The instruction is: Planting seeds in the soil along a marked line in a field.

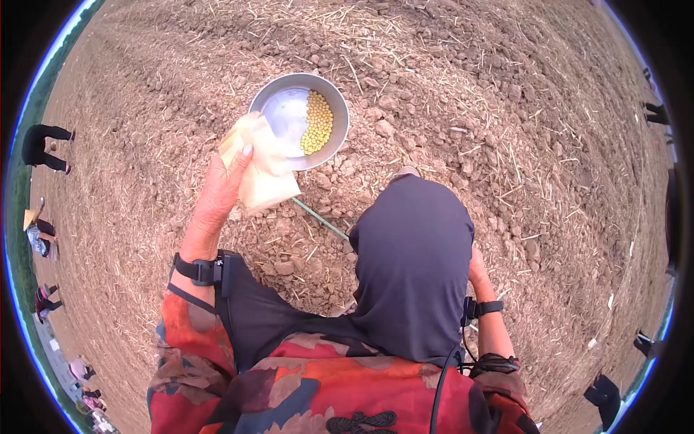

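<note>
My left hand (pixel 230 173) is closed on a pale yellow sheet of paper or cloth (pixel 265 179), with the thumb on top. The sheet's upper part overlaps the near left rim of a round metal pan (pixel 284 111). Yellow round seeds (pixel 320 127) lie gathered along the right side of the pan's bottom. My right hand (pixel 477 266) is at the right of my bent knee; the knee covers its fingers, so what it holds cannot be seen.
Dry, cloddy soil (pixel 434 97) with straw bits surrounds me. A thin green cord or rod (pixel 321 218) runs on the ground between the sheet and my knee. Several people are far off at the left edge, one bending (pixel 43 146), another in a conical hat (pixel 40 236). Dark figures stand at the right edge.
</note>
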### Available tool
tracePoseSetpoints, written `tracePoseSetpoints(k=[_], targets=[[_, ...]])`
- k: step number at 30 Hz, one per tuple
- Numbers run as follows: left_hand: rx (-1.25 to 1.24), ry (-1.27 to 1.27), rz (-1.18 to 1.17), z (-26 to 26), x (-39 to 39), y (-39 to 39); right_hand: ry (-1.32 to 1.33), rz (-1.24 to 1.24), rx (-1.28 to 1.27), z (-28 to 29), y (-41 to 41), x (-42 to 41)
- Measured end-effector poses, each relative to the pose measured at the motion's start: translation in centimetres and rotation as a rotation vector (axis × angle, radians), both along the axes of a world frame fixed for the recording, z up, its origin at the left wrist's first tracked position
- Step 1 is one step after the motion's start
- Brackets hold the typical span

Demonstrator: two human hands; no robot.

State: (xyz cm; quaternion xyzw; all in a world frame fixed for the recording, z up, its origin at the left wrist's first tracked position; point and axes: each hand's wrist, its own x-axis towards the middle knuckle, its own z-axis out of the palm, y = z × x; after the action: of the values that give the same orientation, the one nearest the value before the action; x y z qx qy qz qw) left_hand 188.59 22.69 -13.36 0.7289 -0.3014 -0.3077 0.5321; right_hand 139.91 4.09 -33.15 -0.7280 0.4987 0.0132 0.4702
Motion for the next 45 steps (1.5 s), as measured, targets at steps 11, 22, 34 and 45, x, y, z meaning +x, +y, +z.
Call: tracePoseSetpoints(k=[11,22,34,45], targets=[[0.036,-0.157,0.036,-0.4,0.7,0.8,-0.357,0.335,-0.181,28.1,-14.3,18.4],[0.093,-0.318,0.148,1.9,-0.7,1.3,-0.089,1.229,-0.275,32.0,-4.1,41.7],[0.218,-0.548,0.209,2.2,-1.2,1.0,-0.055,1.060,-0.945,18.6,0.9,43.4],[-0.139,-0.037,0.471,4.8,2.5,3.5,-0.787,-0.127,0.217,11.3,-6.8,41.6]])
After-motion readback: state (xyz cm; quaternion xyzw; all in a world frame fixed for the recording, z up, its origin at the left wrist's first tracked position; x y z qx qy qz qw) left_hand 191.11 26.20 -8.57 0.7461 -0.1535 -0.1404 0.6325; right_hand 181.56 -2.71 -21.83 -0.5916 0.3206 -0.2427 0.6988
